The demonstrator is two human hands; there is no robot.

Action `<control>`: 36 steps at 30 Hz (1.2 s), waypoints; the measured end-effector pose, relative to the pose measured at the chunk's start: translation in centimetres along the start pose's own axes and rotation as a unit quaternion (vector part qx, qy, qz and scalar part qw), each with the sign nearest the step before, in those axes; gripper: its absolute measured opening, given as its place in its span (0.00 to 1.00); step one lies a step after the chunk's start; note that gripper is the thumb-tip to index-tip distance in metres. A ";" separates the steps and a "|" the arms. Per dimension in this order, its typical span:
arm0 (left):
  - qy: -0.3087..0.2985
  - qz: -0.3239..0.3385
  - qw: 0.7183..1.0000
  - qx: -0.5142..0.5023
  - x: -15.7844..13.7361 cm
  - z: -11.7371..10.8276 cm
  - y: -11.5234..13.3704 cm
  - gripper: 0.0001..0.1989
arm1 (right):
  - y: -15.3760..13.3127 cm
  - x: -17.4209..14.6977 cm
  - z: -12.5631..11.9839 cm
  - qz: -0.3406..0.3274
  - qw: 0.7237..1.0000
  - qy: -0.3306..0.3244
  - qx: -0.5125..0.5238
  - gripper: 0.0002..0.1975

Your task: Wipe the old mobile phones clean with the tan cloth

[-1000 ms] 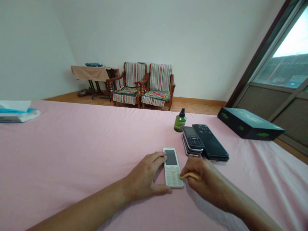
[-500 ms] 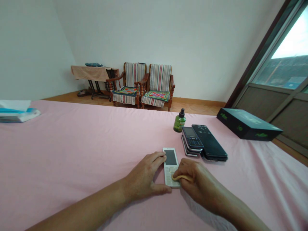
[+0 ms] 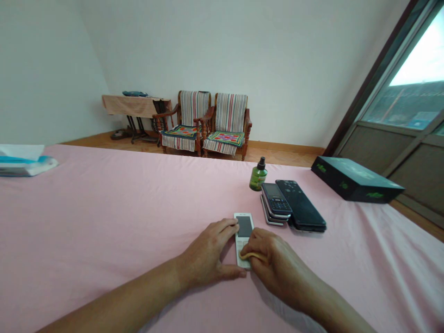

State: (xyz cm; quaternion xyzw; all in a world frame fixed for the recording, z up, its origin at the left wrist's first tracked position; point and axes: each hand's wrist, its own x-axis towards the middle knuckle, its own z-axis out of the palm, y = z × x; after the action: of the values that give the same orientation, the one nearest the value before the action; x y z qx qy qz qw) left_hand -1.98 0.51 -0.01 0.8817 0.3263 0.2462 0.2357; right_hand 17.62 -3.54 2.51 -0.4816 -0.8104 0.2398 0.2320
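A white keypad phone (image 3: 244, 226) lies face up on the pink cloth, its grey screen at the far end. My left hand (image 3: 211, 249) steadies it, fingertips on its left edge by the screen and thumb at its near end. In my right hand (image 3: 272, 254) is a bunched yellowish cloth (image 3: 255, 255), pinched by closed fingers and pressed on the keypad. That hand hides the keypad's right part and most of the cloth.
A stack of keypad phones (image 3: 276, 203) sits beyond my right hand, beside stacked black smartphones (image 3: 301, 206). A green bottle with a black cap (image 3: 258, 175) stands behind them. A black box (image 3: 357, 180) lies far right, a tissue pack (image 3: 27, 165) far left.
My right hand has slid left across the phone's keypad with the yellowish cloth. My left hand and the phone have stayed nearly in place.
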 end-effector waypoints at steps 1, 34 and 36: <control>0.001 0.001 1.000 0.000 0.0 0.0 0.0 0.41 | 0.0 0.0 0.1 -0.001 1.000 0.002 0.000 0.13; -0.002 -0.001 1.000 0.021 0.0 0.0 0.1 0.42 | 0.7 -0.5 -1.6 0.077 0.994 0.014 -0.076 0.14; -0.002 0.000 1.000 0.020 0.0 0.0 0.1 0.42 | 0.9 -0.6 -1.7 0.080 0.994 0.015 -0.078 0.14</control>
State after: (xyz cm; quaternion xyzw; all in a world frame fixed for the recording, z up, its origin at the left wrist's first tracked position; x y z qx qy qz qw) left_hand -1.98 0.43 0.04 0.8869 0.3303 0.2377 0.2189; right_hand 19.47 -3.40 3.19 -0.5649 -0.7822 0.1857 0.1862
